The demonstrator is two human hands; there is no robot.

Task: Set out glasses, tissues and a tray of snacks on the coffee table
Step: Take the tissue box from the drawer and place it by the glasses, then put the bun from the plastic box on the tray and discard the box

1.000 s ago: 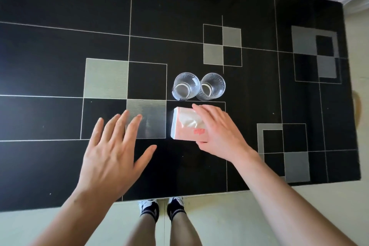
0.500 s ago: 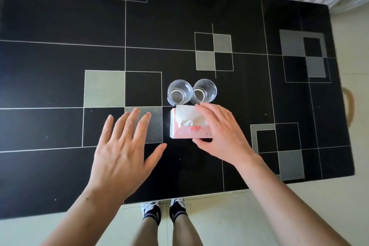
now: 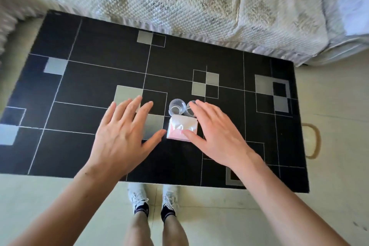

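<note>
Two clear glasses stand side by side, touching, near the middle of the black table (image 3: 95, 78) with its grey squares and white lines. The left glass (image 3: 177, 107) is in full sight; the right glass (image 3: 189, 108) is partly hidden behind the fingers of the right hand (image 3: 216, 136). Just in front of them, touching or nearly so, sits the pink and white tissue pack (image 3: 182, 128), a tuft of tissue sticking up from its top. The right hand hangs over the pack's right side with fingers straight and spread, a wide grip holding nothing, the thumb lying across the pack's near right corner. The left hand (image 3: 121, 136) is spread flat just left of the pack, also wide and holding nothing, its thumb tip close to the pack's left edge. Behind the table lies a quilted pale bed cover (image 3: 199, 2). The person's white shoes (image 3: 153, 198) show on the floor (image 3: 329, 205) below the table's near edge.
</note>
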